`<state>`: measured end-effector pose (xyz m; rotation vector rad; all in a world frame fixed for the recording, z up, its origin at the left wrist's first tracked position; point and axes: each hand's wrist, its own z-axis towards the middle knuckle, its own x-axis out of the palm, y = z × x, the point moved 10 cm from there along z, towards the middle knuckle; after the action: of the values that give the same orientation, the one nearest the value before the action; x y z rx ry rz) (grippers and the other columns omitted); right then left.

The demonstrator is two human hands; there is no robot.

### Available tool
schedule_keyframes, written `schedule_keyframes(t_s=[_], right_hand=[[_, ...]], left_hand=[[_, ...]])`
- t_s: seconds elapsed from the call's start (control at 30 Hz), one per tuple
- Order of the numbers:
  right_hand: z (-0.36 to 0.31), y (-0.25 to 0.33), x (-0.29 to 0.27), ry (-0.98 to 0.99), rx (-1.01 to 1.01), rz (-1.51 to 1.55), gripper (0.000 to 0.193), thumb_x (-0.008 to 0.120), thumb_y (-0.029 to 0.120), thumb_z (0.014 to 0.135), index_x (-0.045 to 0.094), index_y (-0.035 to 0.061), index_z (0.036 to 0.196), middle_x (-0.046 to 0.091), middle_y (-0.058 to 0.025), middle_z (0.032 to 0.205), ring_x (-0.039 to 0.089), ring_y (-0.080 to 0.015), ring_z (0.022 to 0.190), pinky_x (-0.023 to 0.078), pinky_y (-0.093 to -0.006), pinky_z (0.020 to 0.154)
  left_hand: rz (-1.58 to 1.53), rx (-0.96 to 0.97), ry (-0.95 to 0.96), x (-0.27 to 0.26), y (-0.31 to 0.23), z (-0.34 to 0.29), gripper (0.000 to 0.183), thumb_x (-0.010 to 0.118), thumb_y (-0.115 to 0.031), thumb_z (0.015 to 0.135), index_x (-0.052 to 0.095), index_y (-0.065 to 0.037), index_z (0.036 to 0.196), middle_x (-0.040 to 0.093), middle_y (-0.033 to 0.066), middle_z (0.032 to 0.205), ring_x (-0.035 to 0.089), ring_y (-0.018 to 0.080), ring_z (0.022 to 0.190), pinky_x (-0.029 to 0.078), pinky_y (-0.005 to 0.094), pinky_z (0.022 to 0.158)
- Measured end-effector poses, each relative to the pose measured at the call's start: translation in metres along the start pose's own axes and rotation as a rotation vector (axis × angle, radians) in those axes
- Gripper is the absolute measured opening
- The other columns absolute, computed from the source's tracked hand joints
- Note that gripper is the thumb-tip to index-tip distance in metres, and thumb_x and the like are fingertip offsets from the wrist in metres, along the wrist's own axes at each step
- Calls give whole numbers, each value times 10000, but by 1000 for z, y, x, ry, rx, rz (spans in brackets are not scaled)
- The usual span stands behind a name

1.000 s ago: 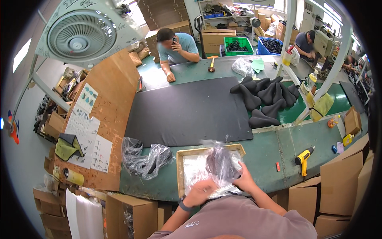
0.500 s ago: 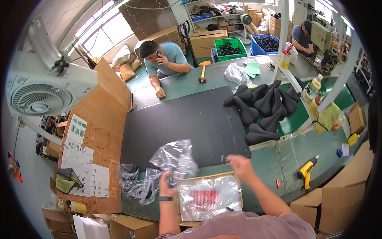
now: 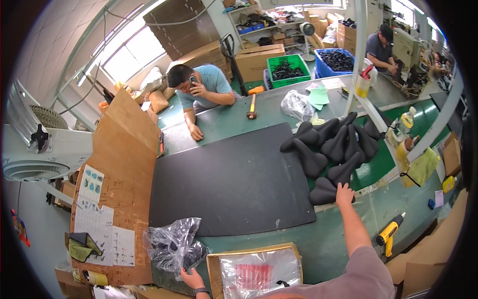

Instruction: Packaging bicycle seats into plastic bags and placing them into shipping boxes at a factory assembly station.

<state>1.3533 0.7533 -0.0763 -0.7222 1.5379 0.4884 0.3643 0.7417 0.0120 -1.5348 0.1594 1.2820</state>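
My right hand [image 3: 344, 194] reaches out over the bench, its fingers closed on the narrow end of a black bicycle saddle [image 3: 323, 191] at the near side of a pile of saddles [image 3: 334, 148]. At the lower left, my left hand [image 3: 191, 279] has its fingers apart at the lower edge of a crumpled clear plastic bag [image 3: 172, 239]. Dark saddle-like shapes show through the bag. Between my arms lies a shallow cardboard box [image 3: 214, 276] holding flat clear plastic bags [image 3: 259, 266] with red print.
A black mat [image 3: 229, 184] covers mid-bench. A wooden board [image 3: 124, 184] stands along the left. Right of my arm lies a yellow heat gun [image 3: 391, 233]. Across the bench, a person [image 3: 206, 89] leans by a hammer [image 3: 252, 107]; another person [image 3: 382, 52] sits farther right.
My right hand has gone from above the box to the saddle pile. My left hand has moved down and left, and the raised plastic bag now lies bunched at the left.
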Motion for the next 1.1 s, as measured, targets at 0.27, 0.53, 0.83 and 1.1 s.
schedule_keyframes(t_s=[0.27, 0.53, 0.83, 1.1], right_hand=[[-224, -26, -110, 0, -65, 611, 699, 898, 206, 842, 568, 109, 1450, 792, -198, 1081, 784, -422, 980, 635, -530, 867], [-525, 90, -229, 1243, -427, 2206, 913, 764, 587, 1039, 409, 45, 1683, 654, -191, 1423, 646, -223, 850, 535, -342, 705], [-639, 108, -210, 1567, 60, 2247, 810, 368, 775, 1129, 603, 104, 1517, 656, -151, 1391, 639, -272, 1203, 512, -474, 1019], [-717, 111, -239, 1886, -50, 2227, 955, 333, 844, 1103, 473, 23, 1569, 552, -121, 813, 490, -156, 463, 403, -291, 399]], left_hand=[[-248, 471, 153, -16, -243, -92, 608, 769, -82, 961, 589, 29, 1531, 586, 242, 1588, 537, 442, 1480, 414, 554, 1251], [-600, 845, 381, -98, -355, -245, 541, 779, -69, 976, 649, -14, 1498, 680, 206, 1498, 640, 412, 1390, 513, 495, 1172], [-654, 1854, 999, -229, -370, -443, 571, 776, -534, 971, 770, -65, 1296, 712, 129, 1479, 620, 322, 1447, 392, 558, 1320], [-77, 1301, 278, -143, -361, -252, 261, 612, -328, 1087, 803, -157, 1138, 799, 81, 1169, 773, 335, 1092, 519, 534, 1071]])
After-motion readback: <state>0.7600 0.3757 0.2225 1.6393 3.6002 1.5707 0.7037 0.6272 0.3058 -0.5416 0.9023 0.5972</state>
